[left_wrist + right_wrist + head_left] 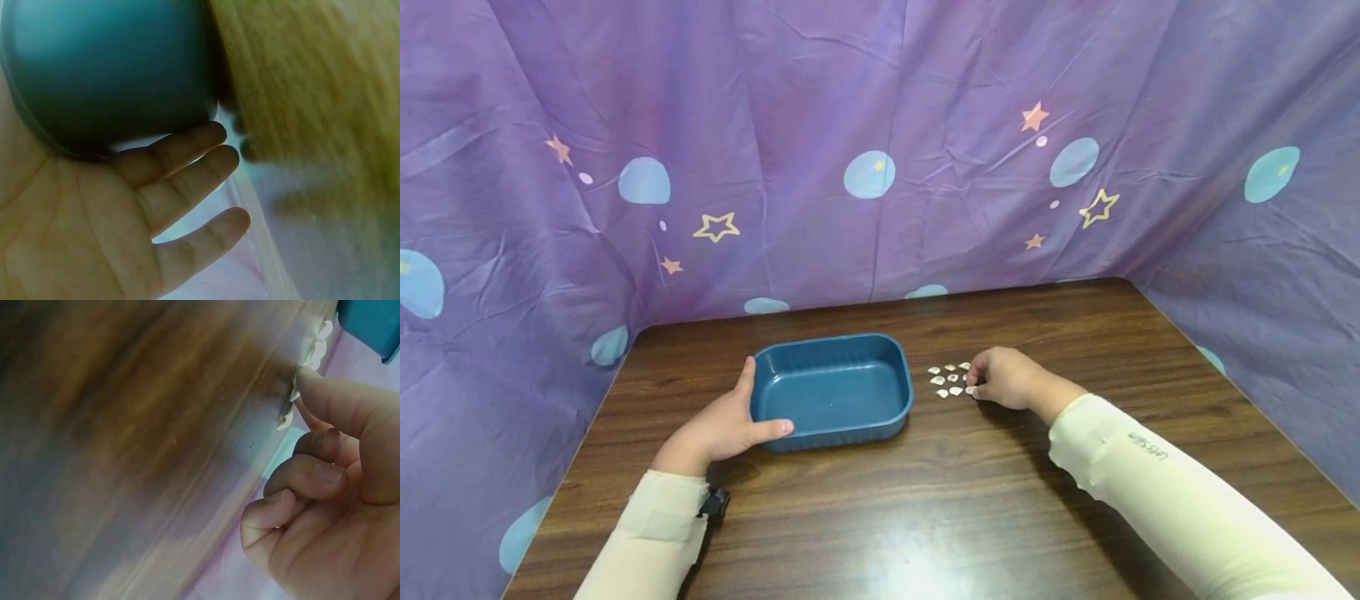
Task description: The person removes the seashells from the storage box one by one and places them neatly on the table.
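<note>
A blue rectangular plastic basin (831, 437) stands on the table. My left hand (726, 421) spans its near left corner, the thumb lying on the front rim and the fingers stretched along the left side. In the left wrist view three fingers (187, 194) are fairly straight beside the basin's outer wall (125, 69). To the right of the basin, small white fan-shaped seashells (955, 390) lie in short rows. My right hand (1009, 379) pinches a shell (972, 391) at the rows' near right end between thumb and forefinger. Its other fingers curl in toward the palm.
The brown wood-grain table (865, 500) extends in front of both arms and to either side. A purple curtain (820, 100) printed with stars and blue ovals hangs behind the table and along its left and right sides.
</note>
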`<state>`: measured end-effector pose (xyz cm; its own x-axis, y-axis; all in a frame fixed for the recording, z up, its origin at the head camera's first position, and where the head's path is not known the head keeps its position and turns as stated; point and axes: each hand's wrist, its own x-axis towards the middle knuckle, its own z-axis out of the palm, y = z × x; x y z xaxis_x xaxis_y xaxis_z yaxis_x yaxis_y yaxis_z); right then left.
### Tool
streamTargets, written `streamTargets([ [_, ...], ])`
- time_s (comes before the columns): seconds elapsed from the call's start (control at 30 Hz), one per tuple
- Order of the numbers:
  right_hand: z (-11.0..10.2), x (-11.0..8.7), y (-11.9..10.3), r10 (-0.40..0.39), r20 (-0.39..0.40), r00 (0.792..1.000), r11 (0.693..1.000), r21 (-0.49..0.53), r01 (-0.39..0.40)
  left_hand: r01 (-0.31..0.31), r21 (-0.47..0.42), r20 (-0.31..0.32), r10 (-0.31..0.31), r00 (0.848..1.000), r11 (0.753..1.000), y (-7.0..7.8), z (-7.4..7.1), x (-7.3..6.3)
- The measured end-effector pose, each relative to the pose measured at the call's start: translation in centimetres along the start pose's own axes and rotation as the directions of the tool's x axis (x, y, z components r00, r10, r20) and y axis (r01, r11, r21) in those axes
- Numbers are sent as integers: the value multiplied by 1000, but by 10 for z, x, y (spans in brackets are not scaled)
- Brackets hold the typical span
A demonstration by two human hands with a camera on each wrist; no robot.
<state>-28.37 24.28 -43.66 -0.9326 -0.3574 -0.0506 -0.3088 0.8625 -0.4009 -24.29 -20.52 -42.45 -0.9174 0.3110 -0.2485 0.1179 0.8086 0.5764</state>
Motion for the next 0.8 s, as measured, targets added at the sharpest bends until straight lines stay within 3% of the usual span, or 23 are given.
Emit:
streamTargets([
  [0.6, -2, -3, -1, 11, -33, 999, 999, -50, -13, 0, 8, -3, 0, 1000, 1000, 1, -2, 1],
  [0.8, -3, -4, -1, 20, -37, 999, 1000, -19, -20, -4, 7, -1, 4, 1000, 1000, 1, 0, 1],
])
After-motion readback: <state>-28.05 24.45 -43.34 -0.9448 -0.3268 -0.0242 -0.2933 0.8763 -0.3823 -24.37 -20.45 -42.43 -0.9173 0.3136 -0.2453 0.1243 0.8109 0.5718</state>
